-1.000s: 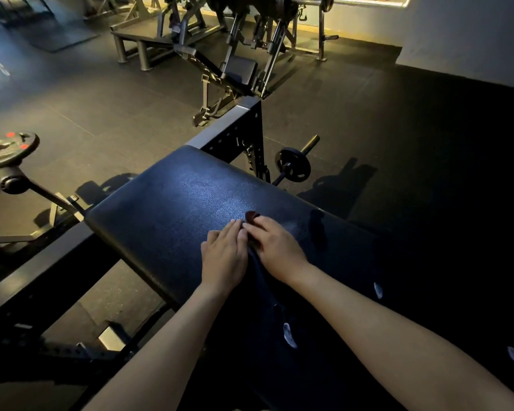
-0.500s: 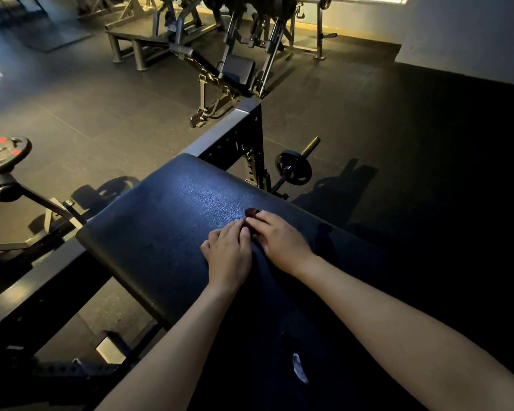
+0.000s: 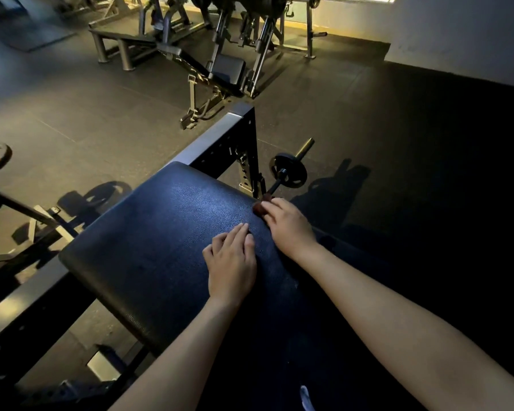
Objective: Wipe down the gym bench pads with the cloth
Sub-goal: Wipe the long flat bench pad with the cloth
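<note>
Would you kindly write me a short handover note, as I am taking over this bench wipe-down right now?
Left hand: open, flat on the bench pad.
Right hand: fingertips on a small reddish piece at the pad's right edge; grip unclear.
Cloth: dark, seemingly draped over the pad's near part beneath both hands; outline hard to tell.
Done: cannot be judged from the pad's look.
To do: probably wipe the pad's far and left areas.

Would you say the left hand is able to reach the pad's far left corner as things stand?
Probably yes: the left hand rests flat on the pad, with nothing between.
</note>
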`<state>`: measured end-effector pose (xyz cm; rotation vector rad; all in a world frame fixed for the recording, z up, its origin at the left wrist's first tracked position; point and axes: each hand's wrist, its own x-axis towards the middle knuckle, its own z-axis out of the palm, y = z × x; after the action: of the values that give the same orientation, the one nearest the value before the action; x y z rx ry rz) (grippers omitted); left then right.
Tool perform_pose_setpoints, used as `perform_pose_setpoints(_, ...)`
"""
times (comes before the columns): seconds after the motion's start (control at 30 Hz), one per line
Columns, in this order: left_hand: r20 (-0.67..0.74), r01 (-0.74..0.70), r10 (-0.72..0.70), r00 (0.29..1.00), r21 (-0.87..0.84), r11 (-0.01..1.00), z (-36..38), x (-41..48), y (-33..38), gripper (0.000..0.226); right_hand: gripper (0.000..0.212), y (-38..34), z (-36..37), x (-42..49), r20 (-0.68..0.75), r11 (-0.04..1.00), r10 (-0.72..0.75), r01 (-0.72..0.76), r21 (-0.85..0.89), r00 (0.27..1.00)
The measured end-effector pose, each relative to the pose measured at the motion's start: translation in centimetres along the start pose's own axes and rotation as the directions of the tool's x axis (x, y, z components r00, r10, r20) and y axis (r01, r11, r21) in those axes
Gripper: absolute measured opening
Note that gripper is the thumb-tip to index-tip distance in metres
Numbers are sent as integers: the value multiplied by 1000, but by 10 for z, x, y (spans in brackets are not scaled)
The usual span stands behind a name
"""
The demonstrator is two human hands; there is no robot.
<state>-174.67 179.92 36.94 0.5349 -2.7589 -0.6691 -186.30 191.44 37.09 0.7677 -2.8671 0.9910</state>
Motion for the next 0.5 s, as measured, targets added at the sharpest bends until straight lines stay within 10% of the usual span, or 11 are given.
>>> perform_pose_setpoints(0.5, -7, -133, 133, 991, 18, 991, 1, -4, 1, 54, 32, -2, -11, -26, -59, 996, 84, -85, -1, 995)
